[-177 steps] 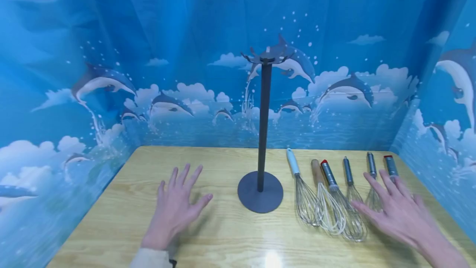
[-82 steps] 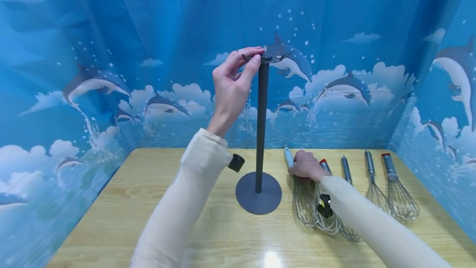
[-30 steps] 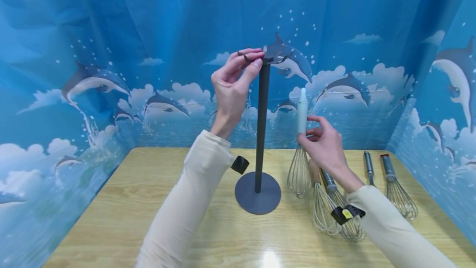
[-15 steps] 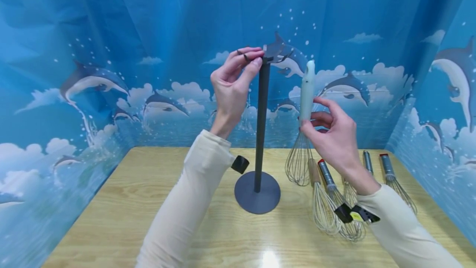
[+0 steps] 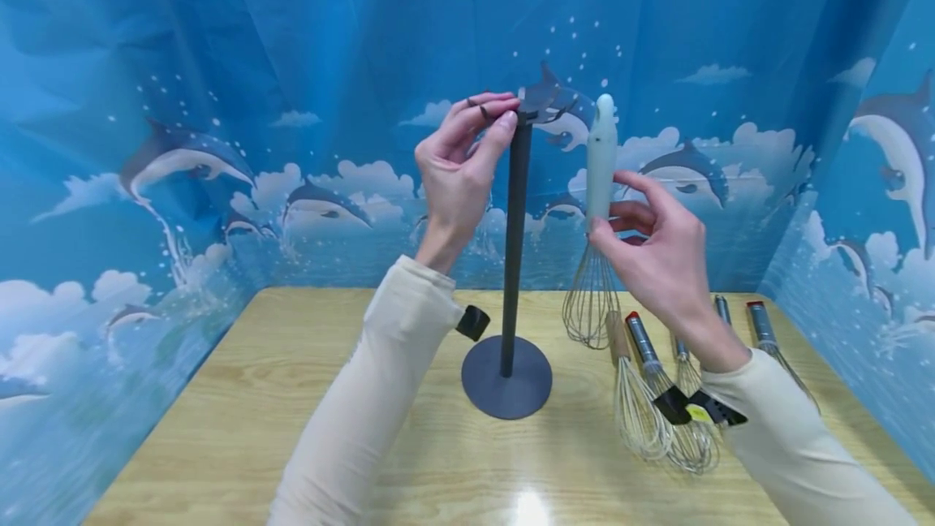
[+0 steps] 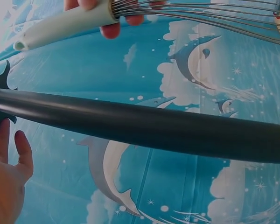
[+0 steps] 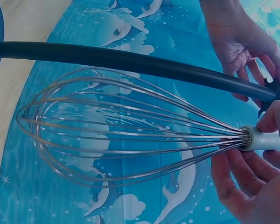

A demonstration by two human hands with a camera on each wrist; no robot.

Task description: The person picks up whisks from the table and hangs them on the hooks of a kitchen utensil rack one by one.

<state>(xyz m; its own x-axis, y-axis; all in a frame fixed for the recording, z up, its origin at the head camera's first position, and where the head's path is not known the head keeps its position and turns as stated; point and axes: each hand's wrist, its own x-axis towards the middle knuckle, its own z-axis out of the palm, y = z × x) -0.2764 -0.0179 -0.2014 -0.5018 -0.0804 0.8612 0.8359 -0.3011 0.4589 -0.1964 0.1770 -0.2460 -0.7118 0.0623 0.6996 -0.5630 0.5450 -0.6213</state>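
Observation:
A black stand [image 5: 515,250] with a round base rises from the table, and a ring of hooks [image 5: 542,114] crowns it. My left hand [image 5: 460,161] pinches the left side of that hook ring between thumb and fingers. To the right of the pole, my right hand [image 5: 657,246] grips a whisk [image 5: 601,161] low on its pale blue handle. It hangs upright, wire loops down, with the handle's holed tip about level with the hooks. The left wrist view shows the hole in the handle end [image 6: 21,45]. The wire loops beside the pole fill the right wrist view, with the collar [image 7: 250,138] at my thumb.
Several more whisks lie on the wooden table [image 5: 292,396] at right: one with a wooden handle [image 5: 618,337], one with a red-tipped handle [image 5: 643,338], and a metal one [image 5: 762,323] at the far right. My right forearm partly covers them. A blue dolphin curtain [image 5: 351,39] hangs behind.
Both hands came up from over the table. The left took hold of the hook ring; the right lifted the pale blue whisk from the table, upright, to near hook height.

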